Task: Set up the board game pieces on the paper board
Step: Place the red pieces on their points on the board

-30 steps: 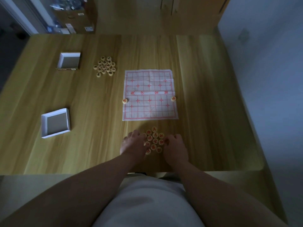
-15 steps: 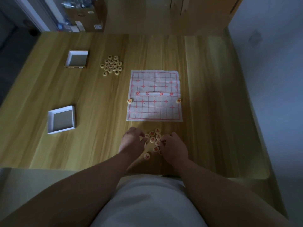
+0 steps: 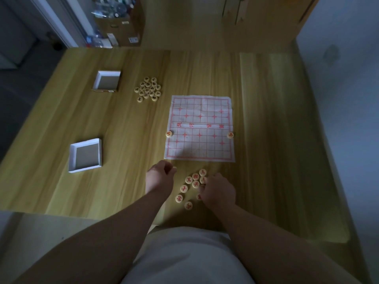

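Note:
The paper board with its red grid lies flat in the middle of the table. One red-marked piece sits at its left edge and another at its right edge. Several red-marked pieces lie loose below the board. My left hand hovers left of this pile, near the board's lower left corner, with curled fingers that hide whatever is inside. My right hand rests on the pile's right side and covers some pieces. A cluster of black-marked pieces lies at the upper left of the board.
Two open white box halves stand on the wooden table, one at the left and one further back. The near table edge runs just below the red pile. A cardboard box stands on the floor beyond.
My left hand has lifted off the red pile and moved up-left with its fingers curled. The red pieces are more spread out. My right hand stays on the pile.

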### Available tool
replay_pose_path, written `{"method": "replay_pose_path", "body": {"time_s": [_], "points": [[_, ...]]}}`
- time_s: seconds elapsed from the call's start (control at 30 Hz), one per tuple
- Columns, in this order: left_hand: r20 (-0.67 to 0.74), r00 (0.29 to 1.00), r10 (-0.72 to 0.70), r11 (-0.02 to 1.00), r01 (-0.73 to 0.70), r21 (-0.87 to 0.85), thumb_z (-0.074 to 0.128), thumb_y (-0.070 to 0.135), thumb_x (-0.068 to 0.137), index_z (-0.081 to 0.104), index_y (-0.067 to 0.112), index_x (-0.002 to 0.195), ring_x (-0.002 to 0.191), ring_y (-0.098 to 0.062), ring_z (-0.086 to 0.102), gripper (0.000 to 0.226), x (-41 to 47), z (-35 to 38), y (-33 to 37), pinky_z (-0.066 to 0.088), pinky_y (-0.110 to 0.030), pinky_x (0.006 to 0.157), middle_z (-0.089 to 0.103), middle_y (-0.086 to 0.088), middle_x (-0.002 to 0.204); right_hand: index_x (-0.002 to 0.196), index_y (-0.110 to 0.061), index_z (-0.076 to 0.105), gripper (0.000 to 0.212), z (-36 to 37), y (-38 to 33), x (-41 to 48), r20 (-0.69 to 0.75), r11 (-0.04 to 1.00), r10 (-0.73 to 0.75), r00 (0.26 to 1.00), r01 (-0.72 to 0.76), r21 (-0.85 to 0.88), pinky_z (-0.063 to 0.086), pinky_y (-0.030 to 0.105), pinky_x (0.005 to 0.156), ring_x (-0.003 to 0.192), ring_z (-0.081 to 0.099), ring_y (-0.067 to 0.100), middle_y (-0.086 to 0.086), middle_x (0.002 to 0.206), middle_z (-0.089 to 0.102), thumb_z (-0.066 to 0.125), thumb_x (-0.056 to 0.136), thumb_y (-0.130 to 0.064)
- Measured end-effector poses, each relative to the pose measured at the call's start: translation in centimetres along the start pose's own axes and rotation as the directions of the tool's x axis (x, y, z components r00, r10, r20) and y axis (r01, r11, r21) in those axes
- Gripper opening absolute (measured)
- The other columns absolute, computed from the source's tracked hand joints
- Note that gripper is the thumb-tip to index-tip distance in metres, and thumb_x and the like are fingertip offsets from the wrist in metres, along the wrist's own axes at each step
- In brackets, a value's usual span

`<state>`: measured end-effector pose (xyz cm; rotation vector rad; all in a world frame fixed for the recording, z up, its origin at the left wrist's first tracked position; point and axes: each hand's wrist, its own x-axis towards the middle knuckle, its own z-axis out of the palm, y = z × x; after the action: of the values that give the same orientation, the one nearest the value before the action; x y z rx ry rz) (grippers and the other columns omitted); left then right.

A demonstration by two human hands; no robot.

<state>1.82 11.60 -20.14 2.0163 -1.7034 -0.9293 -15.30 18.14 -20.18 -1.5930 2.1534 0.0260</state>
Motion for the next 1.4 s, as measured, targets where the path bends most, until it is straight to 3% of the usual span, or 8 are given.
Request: {"method": "replay_pose_path", "body": {"time_s": [0.17,0.37,0.5,0.63,1.03,1.17,1.3,1.4], "points": [[0.007,1.0,-0.01,0.999,0.011,-0.04,0.071,0.026,0.089,0.068,0.022,0.093,0.078,-0.008,0.058,0.007,3.3,-0.1,3.1,0.035,-0.011,0.057,0.064,0.01,0.085,0.094,-0.023,0.065,0.019,-0.5,0.2,0.4,-0.041,0.987,0.001,0.999,0.006,0.163,0.049,0.026,0.066,0.081,0.056,0.011,-0.006,0.096,0.055,0.059,0.095,-0.04],[0.02,0.999,-0.04,0.998,0.041,-0.037,0.066,0.017,0.091,0.07,0.022,0.091,0.083,-0.012,0.063,0.006,8.7,1.0,6.5,0.041,-0.016,0.06,0.07,0.008,0.097,0.09,-0.02,0.064,0.021,-3.4,1.6,4.9,-0.006,0.807,0.34,0.94,-0.289,0.514,0.04,0.013,0.052,0.065,0.06,0.002,-0.009,0.078,0.063,0.063,0.096,-0.04],[0.041,0.998,-0.053,0.998,0.052,0.02,0.058,0.01,0.094,0.07,0.02,0.095,0.082,-0.015,0.062,0.016,11.5,2.0,8.2,0.049,-0.023,0.065,0.07,0.001,0.096,0.074,-0.016,0.061,0.034,-5.4,2.7,9.4,0.075,0.739,0.496,0.865,-0.466,0.487,0.035,0.017,0.044,0.057,0.056,0.006,-0.004,0.067,0.06,0.06,0.097,-0.041],[0.098,0.995,-0.006,0.991,-0.006,0.131,0.053,0.007,0.094,0.072,0.018,0.102,0.087,-0.019,0.063,0.023,13.5,2.7,8.7,0.057,-0.032,0.073,0.069,-0.004,0.103,0.086,-0.013,0.062,0.027,-6.4,2.8,12.6,0.113,0.788,0.509,0.854,-0.514,0.338,0.024,0.012,0.028,0.051,0.049,0.004,-0.004,0.066,0.053,0.052,0.102,-0.032],[0.201,0.978,0.055,0.949,-0.114,0.294,0.051,0.008,0.094,0.074,0.013,0.108,0.075,-0.018,0.059,0.026,15.6,3.2,8.9,0.044,-0.023,0.055,0.067,-0.006,0.104,0.107,-0.007,0.07,0.023,-7.3,1.3,17.7,0.124,0.836,0.454,0.882,-0.47,0.282,0.051,0.026,0.064,0.094,0.071,0.023,0.008,0.096,0.07,0.053,0.102,-0.02],[0.205,0.978,0.049,0.95,-0.11,0.294,0.053,0.007,0.094,0.074,0.015,0.106,0.075,-0.017,0.06,0.025,15.6,3.2,8.7,0.048,-0.024,0.056,0.069,-0.008,0.106,0.105,-0.006,0.073,0.025,-7.3,1.0,18.2,0.122,0.864,0.435,0.892,-0.451,0.223,0.06,0.03,0.075,0.091,0.072,0.023,0.007,0.095,0.072,0.052,0.102,-0.017],[0.19,0.982,0.021,0.963,-0.071,0.26,0.056,0.007,0.093,0.075,0.017,0.105,0.086,-0.02,0.064,0.025,15.6,3.2,8.6,0.053,-0.028,0.066,0.07,-0.005,0.107,0.111,-0.013,0.073,0.024,-6.8,0.8,18.0,0.097,0.849,0.448,0.889,-0.457,0.266,0.057,0.024,0.062,0.087,0.072,0.021,0.006,0.099,0.073,0.053,0.101,-0.021],[0.146,0.988,0.044,0.98,-0.071,0.186,0.057,0.012,0.092,0.071,0.014,0.111,0.094,-0.024,0.063,0.024,15.8,2.5,9.1,0.054,-0.032,0.074,0.067,-0.006,0.112,0.101,-0.016,0.076,0.026,-6.5,1.0,17.6,0.07,0.762,0.49,0.869,-0.466,0.45,0.035,0.013,0.043,0.072,0.065,0.016,0.004,0.091,0.073,0.053,0.101,-0.029]]}}
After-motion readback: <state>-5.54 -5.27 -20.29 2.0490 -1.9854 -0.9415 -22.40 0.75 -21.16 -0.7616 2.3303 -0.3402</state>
